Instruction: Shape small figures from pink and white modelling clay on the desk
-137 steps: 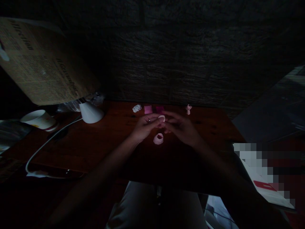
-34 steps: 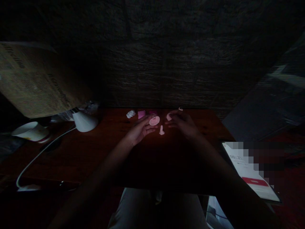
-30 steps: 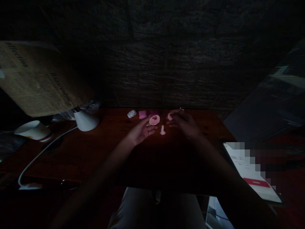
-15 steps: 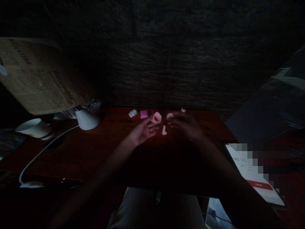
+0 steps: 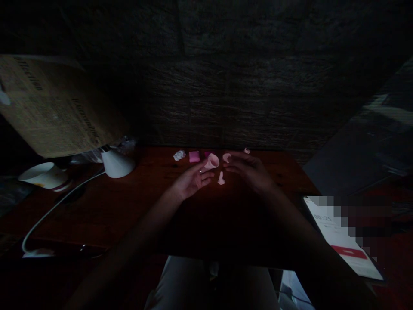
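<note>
The scene is very dark. My left hand (image 5: 193, 178) pinches a pale pink clay cup (image 5: 212, 161) at its fingertips above the dark red table (image 5: 129, 202). My right hand (image 5: 248, 170) is just to the right, its fingers curled on a small pink clay piece (image 5: 226, 157). Between the hands, a little pink clay figure (image 5: 221, 178) stands on the table. Behind them lie a white lump (image 5: 179, 155), a bright pink block (image 5: 194, 156) and another small pink bit (image 5: 247, 150).
A white lamp base (image 5: 116, 163) with its cable (image 5: 54, 206) stands at the left, beside a white cup (image 5: 45, 175) and a printed cardboard sheet (image 5: 54, 107). A phone (image 5: 342, 237) lies at the right edge. A dark wall rises behind.
Over the last seconds my left hand picked up the pink cup from the table and turned it on its side. My right hand took a small pink piece. The little figure now stands between them.
</note>
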